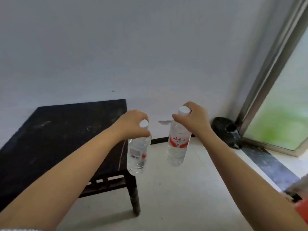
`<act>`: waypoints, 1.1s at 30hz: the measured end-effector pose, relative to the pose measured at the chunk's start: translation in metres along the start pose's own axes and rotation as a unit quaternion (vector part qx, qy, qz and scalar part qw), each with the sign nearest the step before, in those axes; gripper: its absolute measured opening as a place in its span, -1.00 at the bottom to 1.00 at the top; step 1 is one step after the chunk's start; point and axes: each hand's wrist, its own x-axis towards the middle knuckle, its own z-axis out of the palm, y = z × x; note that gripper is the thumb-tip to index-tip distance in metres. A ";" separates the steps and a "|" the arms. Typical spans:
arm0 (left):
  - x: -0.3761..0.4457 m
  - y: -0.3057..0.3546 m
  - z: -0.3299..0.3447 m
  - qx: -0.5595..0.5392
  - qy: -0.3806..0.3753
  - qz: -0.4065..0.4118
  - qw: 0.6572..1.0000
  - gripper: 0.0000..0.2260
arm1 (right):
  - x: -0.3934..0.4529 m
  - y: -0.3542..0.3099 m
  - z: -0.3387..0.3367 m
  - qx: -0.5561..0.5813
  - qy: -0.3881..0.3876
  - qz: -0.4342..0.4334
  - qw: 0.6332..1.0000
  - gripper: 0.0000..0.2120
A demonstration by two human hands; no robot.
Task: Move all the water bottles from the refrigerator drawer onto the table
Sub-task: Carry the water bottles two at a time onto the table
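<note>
We are carrying 2 water bottles toward the dark bench, 1 in each hand. Our left hand grips the left bottle at the neck, fingers curled tight under its white cap; that bottle hangs upright just past the bench's right edge, off the surface. Our right hand holds the right bottle the same way, fingers wrapped round the neck and the thumb pressed on the near side; it hangs further right of the bench, over the pale floor, tilted slightly.

Both bottles look full of clear water, so we judge them moderately heavy and their thin plastic walls soft enough to dent if squeezed mid-body. The neck under the cap ring is the stiff part, and a good hold for carrying. For setting down on the bench, we would lower each base flat so it does not tip. The refrigerator drawer is not in view.
</note>
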 end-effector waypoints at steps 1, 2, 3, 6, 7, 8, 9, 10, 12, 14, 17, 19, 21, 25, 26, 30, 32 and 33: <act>0.001 -0.026 -0.007 0.021 -0.004 -0.019 1.000 -0.85 | 0.019 -0.011 0.023 -0.003 -0.028 -0.022 0.999 -0.77; 0.003 -0.051 -0.014 0.039 -0.014 -0.037 0.998 -0.86 | 0.037 -0.021 0.047 -0.006 -0.055 -0.044 0.997 -0.77; 0.005 -0.076 -0.023 0.050 -0.029 -0.060 0.997 -0.87 | 0.055 -0.033 0.070 -0.009 -0.082 -0.062 0.995 -0.77; 0.013 -0.144 -0.056 0.056 -0.070 -0.128 0.988 -0.89 | 0.106 -0.069 0.136 -0.020 -0.158 -0.100 0.982 -0.71; 0.016 -0.166 -0.068 0.058 -0.080 -0.143 0.985 -0.89 | 0.122 -0.080 0.157 -0.022 -0.184 -0.104 0.977 -0.70; 0.018 -0.188 -0.078 0.057 -0.089 -0.155 0.982 -0.88 | 0.137 -0.092 0.176 -0.023 -0.207 -0.108 0.972 -0.70; 0.022 -0.208 -0.088 0.056 -0.098 -0.165 0.980 -0.88 | 0.151 -0.103 0.194 -0.023 -0.228 -0.113 0.967 -0.71; 0.024 -0.226 -0.097 0.055 -0.106 -0.174 0.978 -0.88 | 0.163 -0.113 0.211 -0.022 -0.244 -0.119 0.962 -0.71; 0.031 -0.261 -0.112 0.053 -0.112 -0.185 0.975 -0.87 | 0.186 -0.132 0.244 -0.025 -0.265 -0.125 0.956 -0.70; 0.038 -0.292 -0.124 0.054 -0.108 -0.197 0.973 -0.86 | 0.201 -0.148 0.272 -0.021 -0.274 -0.124 0.953 -0.69; 0.048 -0.349 -0.140 0.046 -0.103 -0.216 0.970 -0.86 | 0.223 -0.172 0.319 -0.021 -0.287 -0.109 0.952 -0.65; 0.054 -0.387 -0.147 0.050 -0.103 -0.220 0.969 -0.82 | 0.237 -0.186 0.350 -0.017 -0.291 -0.095 0.952 -0.62; 0.062 -0.428 -0.155 0.058 -0.099 -0.221 0.969 -0.73 | 0.250 -0.202 0.382 -0.020 -0.294 -0.076 0.952 -0.57; 0.072 -0.534 -0.179 0.058 -0.113 -0.208 0.970 -0.72 | 0.270 -0.252 0.471 -0.048 -0.295 -0.050 0.953 -0.53; 0.077 -0.539 -0.180 0.062 -0.119 -0.202 0.970 -0.71 | 0.273 -0.256 0.474 -0.051 -0.291 -0.048 0.954 -0.53; 0.088 -0.611 -0.202 0.052 -0.142 -0.162 0.975 -0.72 | 0.292 -0.286 0.531 -0.060 -0.282 -0.018 0.957 -0.56; 0.095 -0.651 -0.215 0.066 -0.157 -0.153 0.973 -0.79 | 0.301 -0.305 0.562 -0.067 -0.278 -0.007 0.958 -0.57; 0.099 -0.669 -0.221 0.073 -0.157 -0.143 0.974 -0.84 | 0.306 -0.314 0.577 -0.073 -0.273 -0.002 0.959 -0.57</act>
